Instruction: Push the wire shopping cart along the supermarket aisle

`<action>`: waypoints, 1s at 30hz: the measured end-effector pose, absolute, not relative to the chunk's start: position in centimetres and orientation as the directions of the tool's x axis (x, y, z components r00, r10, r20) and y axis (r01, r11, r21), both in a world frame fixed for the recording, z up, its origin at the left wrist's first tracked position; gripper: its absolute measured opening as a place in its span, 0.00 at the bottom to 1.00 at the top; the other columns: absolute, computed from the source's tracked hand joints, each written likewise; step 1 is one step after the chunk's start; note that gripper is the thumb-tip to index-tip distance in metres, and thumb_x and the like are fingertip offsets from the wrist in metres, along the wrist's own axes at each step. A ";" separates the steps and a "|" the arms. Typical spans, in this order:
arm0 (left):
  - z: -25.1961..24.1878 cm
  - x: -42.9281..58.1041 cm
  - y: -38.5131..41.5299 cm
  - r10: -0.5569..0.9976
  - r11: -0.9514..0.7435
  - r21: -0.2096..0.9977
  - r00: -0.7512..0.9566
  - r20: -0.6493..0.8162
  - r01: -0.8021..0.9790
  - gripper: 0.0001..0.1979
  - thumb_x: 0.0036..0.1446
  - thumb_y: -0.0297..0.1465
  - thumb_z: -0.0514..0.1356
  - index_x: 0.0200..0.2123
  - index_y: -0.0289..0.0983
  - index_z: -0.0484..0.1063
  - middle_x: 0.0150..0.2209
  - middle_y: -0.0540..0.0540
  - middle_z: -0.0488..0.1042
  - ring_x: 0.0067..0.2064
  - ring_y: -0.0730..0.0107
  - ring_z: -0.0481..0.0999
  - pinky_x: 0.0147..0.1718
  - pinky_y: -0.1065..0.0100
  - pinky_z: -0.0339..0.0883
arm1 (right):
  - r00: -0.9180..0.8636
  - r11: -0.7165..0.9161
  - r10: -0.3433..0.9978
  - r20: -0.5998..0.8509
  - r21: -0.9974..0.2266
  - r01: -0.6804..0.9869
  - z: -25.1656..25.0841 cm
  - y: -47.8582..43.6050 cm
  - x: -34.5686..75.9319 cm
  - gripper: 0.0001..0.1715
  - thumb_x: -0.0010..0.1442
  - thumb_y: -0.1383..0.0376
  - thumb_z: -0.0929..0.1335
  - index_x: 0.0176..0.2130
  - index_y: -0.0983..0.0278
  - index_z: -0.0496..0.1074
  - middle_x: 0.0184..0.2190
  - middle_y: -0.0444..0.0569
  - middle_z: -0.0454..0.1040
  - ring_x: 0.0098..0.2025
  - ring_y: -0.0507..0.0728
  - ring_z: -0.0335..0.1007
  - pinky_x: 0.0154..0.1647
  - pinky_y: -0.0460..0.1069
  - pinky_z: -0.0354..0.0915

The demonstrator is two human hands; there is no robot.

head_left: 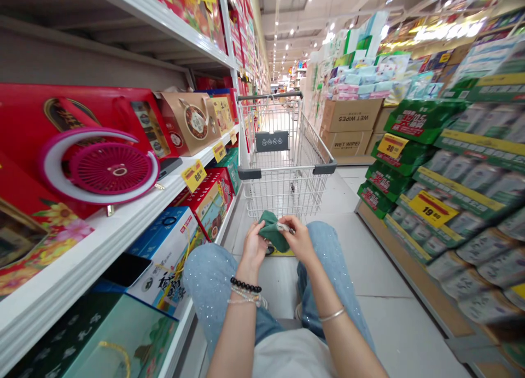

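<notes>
A small piece of dark green cloth (273, 231) is held up between my two hands, above the floor and between my knees. My left hand (254, 245) pinches its left side with fingers closed. On the other side, my right hand (298, 237) has its fingers closed at the cloth's right edge, where a small greyish-white part (284, 227) shows near the fingertips. What that pale part is, I cannot make out. Beaded bracelets circle my left wrist, and a silver bangle is on my right forearm.
A wire shopping cart (283, 186) stands just ahead. At left, a white shelf (164, 189) bears a pink round fan (117, 169) and gift boxes; a black phone (128, 268) lies on boxes below. Stacked drink packs (459, 159) line the right side, with wet-wipe cartons (350, 115) beyond.
</notes>
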State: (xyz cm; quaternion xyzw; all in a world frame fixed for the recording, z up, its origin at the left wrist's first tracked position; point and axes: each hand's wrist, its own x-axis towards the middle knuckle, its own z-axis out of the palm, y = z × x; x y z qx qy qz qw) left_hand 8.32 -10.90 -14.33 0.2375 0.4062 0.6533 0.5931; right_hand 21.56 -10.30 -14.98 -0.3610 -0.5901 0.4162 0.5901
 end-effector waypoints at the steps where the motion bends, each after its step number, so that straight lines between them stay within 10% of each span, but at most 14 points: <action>1: -13.9 8.0 -11.1 0.968 0.035 0.819 -0.185 -0.170 -0.572 0.12 0.43 0.31 0.68 0.31 0.36 0.70 0.28 0.51 0.76 0.29 0.73 0.74 0.30 0.72 0.65 | -0.027 0.376 0.925 0.379 -0.924 -0.071 -14.8 -10.3 21.6 0.04 0.52 0.64 0.70 0.32 0.59 0.71 0.29 0.42 0.75 0.34 0.55 0.69 0.39 0.49 0.64; 15: -11.5 7.2 -12.2 0.999 0.037 0.974 -0.023 -0.043 -0.223 0.19 0.45 0.44 0.68 0.32 0.38 0.66 0.24 0.56 0.68 0.27 0.76 0.68 0.30 0.74 0.61 | 0.031 0.307 0.951 0.306 -0.952 -0.014 -15.5 -9.3 21.0 0.18 0.51 0.55 0.72 0.40 0.61 0.74 0.32 0.45 0.75 0.27 0.52 0.64 0.31 0.48 0.63; 23: -14.9 9.7 -13.1 0.997 0.069 0.920 0.012 -0.070 -0.386 0.30 0.37 0.42 0.74 0.43 0.34 0.75 0.39 0.43 0.79 0.42 0.65 0.77 0.44 0.66 0.68 | 0.129 0.302 0.948 0.290 -0.950 -0.084 -15.0 -9.7 21.2 0.14 0.50 0.54 0.72 0.33 0.61 0.73 0.31 0.43 0.75 0.34 0.55 0.69 0.40 0.49 0.66; 30: -16.2 9.3 -12.4 0.985 0.119 0.936 -0.082 -0.154 -0.331 0.32 0.37 0.50 0.72 0.38 0.32 0.75 0.32 0.43 0.80 0.32 0.64 0.79 0.31 0.67 0.72 | 0.052 0.100 0.994 0.095 -0.989 -0.110 -15.8 -9.2 22.0 0.22 0.45 0.48 0.74 0.34 0.61 0.74 0.29 0.44 0.76 0.32 0.54 0.70 0.34 0.48 0.65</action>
